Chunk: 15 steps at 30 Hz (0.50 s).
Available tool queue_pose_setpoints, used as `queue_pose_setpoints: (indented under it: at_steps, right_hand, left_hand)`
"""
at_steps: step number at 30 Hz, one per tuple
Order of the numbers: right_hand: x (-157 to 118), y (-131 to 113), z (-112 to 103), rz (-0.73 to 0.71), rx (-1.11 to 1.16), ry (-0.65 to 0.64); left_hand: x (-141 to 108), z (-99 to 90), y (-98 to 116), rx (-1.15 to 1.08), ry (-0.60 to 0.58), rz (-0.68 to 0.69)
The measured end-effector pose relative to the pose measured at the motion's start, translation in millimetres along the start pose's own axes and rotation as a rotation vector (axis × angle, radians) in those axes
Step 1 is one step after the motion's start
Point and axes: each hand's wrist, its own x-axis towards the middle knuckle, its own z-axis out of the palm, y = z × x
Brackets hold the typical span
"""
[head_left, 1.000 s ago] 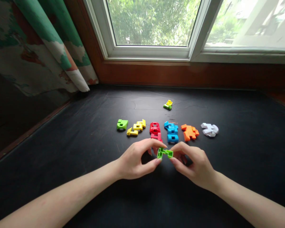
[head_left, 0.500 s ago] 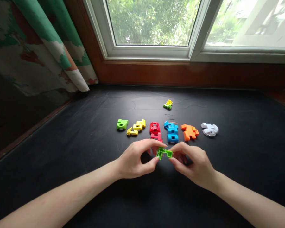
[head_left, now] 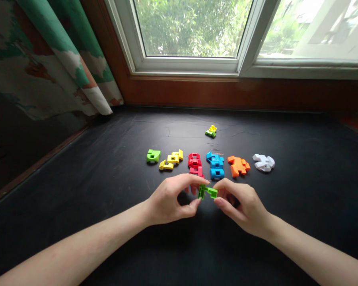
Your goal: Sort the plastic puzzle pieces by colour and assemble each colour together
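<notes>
Between my two hands is a small green plastic piece (head_left: 211, 192) with hollow sections, held above the black surface. My left hand (head_left: 174, 198) pinches its left end between thumb and forefinger. At its right end, the thumb and forefinger of my right hand (head_left: 244, 202) close on the piece. Just beyond my fingers lie red pieces (head_left: 194, 161), whose near end is partly hidden by my left hand, and blue pieces (head_left: 216, 163). To the right are orange pieces (head_left: 238, 165) and white pieces (head_left: 264, 162).
Left of the red pieces lie yellow pieces (head_left: 173, 159) and another green piece (head_left: 153, 156). Farther back sits a yellow-and-green pair of pieces (head_left: 211, 131). A window (head_left: 185, 65) rises behind the black tabletop (head_left: 113, 159), with a patterned curtain (head_left: 77, 71) at the left.
The green piece has turned slightly in my fingers and shifted a little to the right. My right hand has moved slightly with it. The other pieces stay where they were.
</notes>
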Motion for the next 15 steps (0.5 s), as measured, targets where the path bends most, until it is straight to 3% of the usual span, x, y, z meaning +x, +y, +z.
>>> queue_pose_setpoints:
  at_steps: [15]
  right_hand:
    - [0.6,-2.1,1.4,-0.013,-0.028,0.041]
  left_hand:
    - [0.3,-0.2,-0.9,-0.042,-0.011,0.009]
